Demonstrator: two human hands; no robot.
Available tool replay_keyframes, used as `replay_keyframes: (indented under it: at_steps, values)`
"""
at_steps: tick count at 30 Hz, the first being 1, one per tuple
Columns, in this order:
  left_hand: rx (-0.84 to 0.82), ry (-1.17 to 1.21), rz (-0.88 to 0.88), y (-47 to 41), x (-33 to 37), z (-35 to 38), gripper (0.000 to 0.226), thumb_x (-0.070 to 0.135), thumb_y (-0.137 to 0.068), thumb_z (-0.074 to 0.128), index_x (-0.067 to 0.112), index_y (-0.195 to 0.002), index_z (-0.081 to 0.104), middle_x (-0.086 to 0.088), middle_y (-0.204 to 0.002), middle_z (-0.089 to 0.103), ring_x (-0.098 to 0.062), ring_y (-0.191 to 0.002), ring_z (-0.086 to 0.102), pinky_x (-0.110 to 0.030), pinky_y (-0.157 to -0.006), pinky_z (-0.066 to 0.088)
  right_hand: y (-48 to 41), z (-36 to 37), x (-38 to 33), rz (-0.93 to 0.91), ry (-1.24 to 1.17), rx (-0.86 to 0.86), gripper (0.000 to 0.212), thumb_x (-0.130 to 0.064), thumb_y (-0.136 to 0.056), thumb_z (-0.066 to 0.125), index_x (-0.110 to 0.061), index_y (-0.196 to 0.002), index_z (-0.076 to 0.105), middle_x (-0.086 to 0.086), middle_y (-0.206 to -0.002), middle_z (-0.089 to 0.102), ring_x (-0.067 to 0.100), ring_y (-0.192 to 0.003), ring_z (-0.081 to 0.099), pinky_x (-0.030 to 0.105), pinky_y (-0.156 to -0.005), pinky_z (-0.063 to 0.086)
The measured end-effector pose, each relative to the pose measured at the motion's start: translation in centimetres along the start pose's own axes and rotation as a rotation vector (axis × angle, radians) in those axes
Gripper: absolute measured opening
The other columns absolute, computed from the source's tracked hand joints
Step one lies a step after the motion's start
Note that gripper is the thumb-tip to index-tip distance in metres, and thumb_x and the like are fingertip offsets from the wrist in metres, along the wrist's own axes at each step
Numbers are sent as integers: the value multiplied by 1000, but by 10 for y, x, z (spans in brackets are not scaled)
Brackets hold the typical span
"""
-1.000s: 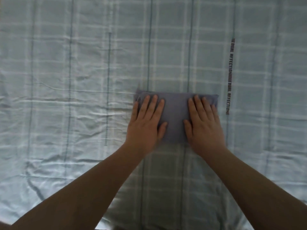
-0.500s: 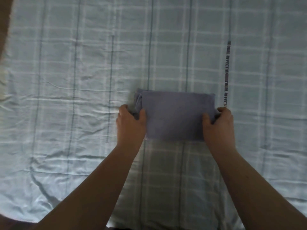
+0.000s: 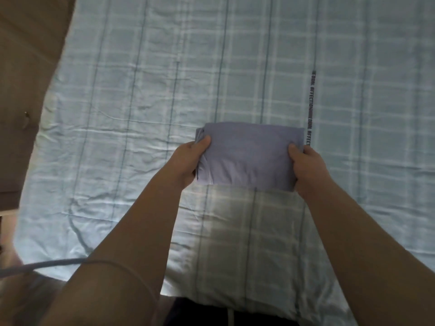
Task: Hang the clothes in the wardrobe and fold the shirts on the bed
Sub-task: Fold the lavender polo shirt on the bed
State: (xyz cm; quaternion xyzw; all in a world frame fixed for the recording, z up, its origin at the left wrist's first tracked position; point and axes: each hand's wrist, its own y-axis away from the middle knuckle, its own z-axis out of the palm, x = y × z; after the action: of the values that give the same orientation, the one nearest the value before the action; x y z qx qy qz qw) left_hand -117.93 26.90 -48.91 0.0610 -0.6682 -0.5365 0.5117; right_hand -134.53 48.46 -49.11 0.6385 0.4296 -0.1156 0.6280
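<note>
Brown, smooth flooring (image 3: 28, 67) fills the upper left of the frame, and a thin pale cable (image 3: 47, 264) curves in from the lower left edge. The rest is the bed's sheet (image 3: 141, 90), a pale blue-green check with dark lengthwise stripes, thin, slightly shiny and creased. At centre, the left hand (image 3: 188, 161) grips the left end of the shirt (image 3: 249, 156), thumb on top and fingers curled underneath. The shirt is soft, matte grey-blue cloth folded into 1 compact, thick rectangle, its layers showing at the left end. The right hand (image 3: 308, 170) pinches the right end the same way. Whether the bundle is clear of the sheet I cannot tell. Just right of it, a strip of dark printed lettering (image 3: 310, 102) runs up the sheet. This shirt looks fully folded and probably only needs setting aside. No wardrobe, hangers or other clothes are in view, so the hanging cannot be judged.
</note>
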Motion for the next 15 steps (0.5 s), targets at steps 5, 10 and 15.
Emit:
replay_keyframes:
  at_steps: [5, 10, 15]
  values:
    - [-129, 3, 149, 88, 31, -5, 60, 41, -92, 66, 6, -139, 53, -14, -134, 63, -29, -124, 61, -47, -106, 47, 67, -38, -47, -115, -47, -233, 30, -25, -105, 47, -14, -130, 59, 2, -121, 70, 18, -108, 68, 39, -92, 55]
    - [-104, -63, 333, 206, 66, -17, 58, 46, -95, 61, 15, -143, 49, -8, -138, 62, -27, -127, 59, -47, -108, 43, 165, -55, -96, -379, 34, -230, 21, -27, -104, 49, -24, -120, 62, -8, -108, 73, 7, -98, 70, 26, -79, 56]
    - [143, -97, 541, 341, 88, -52, 44, 52, -96, 57, 21, -128, 61, -1, -120, 71, -21, -112, 68, -39, -91, 55, 273, -42, -148, -583, 134, -299, 21, -47, -94, 49, -37, -103, 65, -12, -103, 72, 5, -93, 69, 31, -81, 54]
